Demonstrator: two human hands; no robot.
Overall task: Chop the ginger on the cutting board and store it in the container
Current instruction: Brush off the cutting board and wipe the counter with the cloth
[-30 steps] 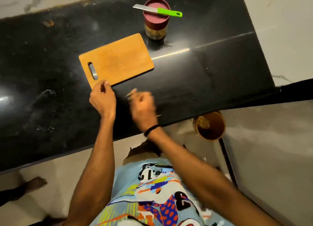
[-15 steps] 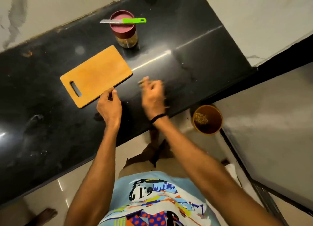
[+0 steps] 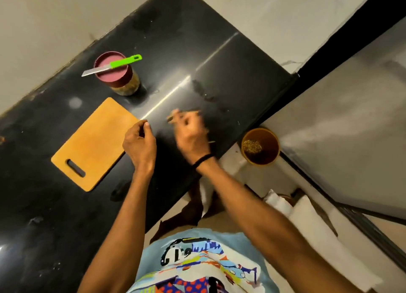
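The wooden cutting board [image 3: 92, 145] lies bare on the black countertop [image 3: 219, 84], handle slot toward me; no ginger shows on it. Behind it stands a jar [image 3: 128, 85] with a maroon lid, and a green-handled knife [image 3: 114, 64] rests across that lid. My left hand [image 3: 139, 144] hovers at the board's right corner, fingers curled in with the thumb against them. My right hand [image 3: 191, 136] is over the bare counter to the right of the board, blurred by motion, fingers loosely spread with nothing visible in them.
A brown round bin [image 3: 260, 146] holding some scraps sits on the floor just past the counter's front edge. A grey metal surface [image 3: 351, 128] rises on the right. White folded material [image 3: 307, 215] lies on the floor. Pale walls border the counter's far side.
The view has swung, so the board and jar now sit further left. My left hand has come off the board's near edge to its right corner. My right hand keeps moving over the counter.
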